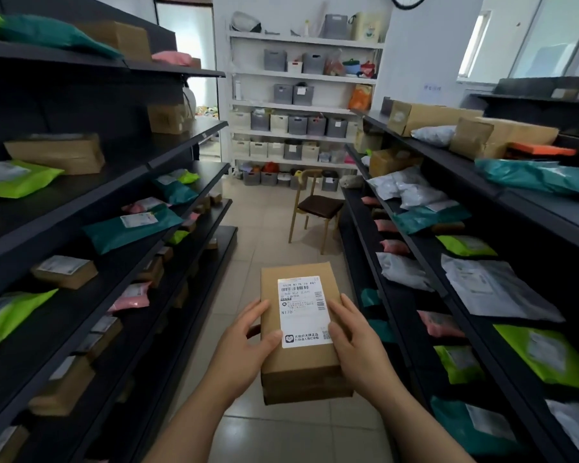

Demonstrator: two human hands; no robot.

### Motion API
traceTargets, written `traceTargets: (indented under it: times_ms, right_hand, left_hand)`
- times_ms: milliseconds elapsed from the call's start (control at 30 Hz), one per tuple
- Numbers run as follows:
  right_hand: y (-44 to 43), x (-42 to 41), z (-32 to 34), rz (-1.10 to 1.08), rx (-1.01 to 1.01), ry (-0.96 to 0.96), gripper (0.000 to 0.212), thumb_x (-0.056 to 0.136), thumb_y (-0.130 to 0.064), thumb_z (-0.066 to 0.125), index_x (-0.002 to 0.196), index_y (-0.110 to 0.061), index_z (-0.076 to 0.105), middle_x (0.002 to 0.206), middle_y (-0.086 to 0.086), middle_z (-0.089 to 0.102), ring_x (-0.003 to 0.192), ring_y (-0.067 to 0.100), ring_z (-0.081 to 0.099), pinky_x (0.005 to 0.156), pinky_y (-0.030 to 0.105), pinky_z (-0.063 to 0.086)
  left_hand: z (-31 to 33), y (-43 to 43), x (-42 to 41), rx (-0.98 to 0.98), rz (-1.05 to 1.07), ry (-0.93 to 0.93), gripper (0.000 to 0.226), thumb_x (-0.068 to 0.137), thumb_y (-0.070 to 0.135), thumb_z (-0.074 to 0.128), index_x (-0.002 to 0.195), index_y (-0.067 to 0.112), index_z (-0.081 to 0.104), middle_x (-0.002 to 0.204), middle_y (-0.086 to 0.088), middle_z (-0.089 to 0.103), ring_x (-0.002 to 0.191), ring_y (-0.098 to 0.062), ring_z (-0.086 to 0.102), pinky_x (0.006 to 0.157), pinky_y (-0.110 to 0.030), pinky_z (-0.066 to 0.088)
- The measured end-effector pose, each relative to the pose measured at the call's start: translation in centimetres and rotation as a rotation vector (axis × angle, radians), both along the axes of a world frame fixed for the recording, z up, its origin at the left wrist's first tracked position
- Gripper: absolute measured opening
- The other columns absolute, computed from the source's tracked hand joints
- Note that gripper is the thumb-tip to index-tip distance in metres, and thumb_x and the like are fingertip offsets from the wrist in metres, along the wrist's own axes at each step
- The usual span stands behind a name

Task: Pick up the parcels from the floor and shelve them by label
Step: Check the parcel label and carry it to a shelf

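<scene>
Two runs of dark shelving are flanking a tiled aisle: the left shelving [81, 208] is filling the 9 o'clock side, the right shelving [482, 228] the 3 o'clock side, both loaded with brown cartons and teal, lime, pink and grey mailer bags, labels too blurred to read. At 12 o'clock a white shelf unit [301, 105] is standing against the far wall, holding grey and cream bins. A wooden chair [315, 208] with a dark seat is standing in the aisle just past centre, near the right shelving. Low centre, toward 6 o'clock, a brown cardboard parcel [298, 332] is being held above the floor tiles, long axis pointing away from the camera, top face up, seam bands showing on the near end. The left hand [244, 345] is gripping its left edge, thumb lying on top, touching the label's lower corner. The right hand [355, 342] is gripping the right edge, thumb resting on the label's right margin. The white shipping label [303, 312] is showing a barcode, a top line reading roughly "502B N178 76", and "N178" printed at mid-left; the remaining print is too small to make out.
</scene>
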State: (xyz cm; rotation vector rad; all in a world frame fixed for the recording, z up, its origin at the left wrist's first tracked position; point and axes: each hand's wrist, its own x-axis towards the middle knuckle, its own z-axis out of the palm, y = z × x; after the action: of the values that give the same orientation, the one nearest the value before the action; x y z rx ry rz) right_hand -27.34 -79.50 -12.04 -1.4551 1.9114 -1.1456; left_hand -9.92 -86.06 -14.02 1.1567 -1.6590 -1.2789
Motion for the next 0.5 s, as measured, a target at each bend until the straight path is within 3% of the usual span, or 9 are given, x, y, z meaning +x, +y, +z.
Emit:
traceTargets:
  times_ms: [500]
  right_hand:
    - [-23.1,-4.1,-0.7,-0.039,0.016,-0.032,0.045,0.099,-0.019,0.041,0.143,-0.031,0.036,0.157,-0.011,0.017,0.143,0.007,0.018,0.107,0.02,0.021]
  left_hand:
    - [-0.3,-23.7,-4.5,-0.036,-0.022,-0.049,0.057,0.088,0.021,0.064,0.139,0.035,0.042,0.143,0.023,0.031,0.123,-0.009,0.043,0.098,-0.038,0.05]
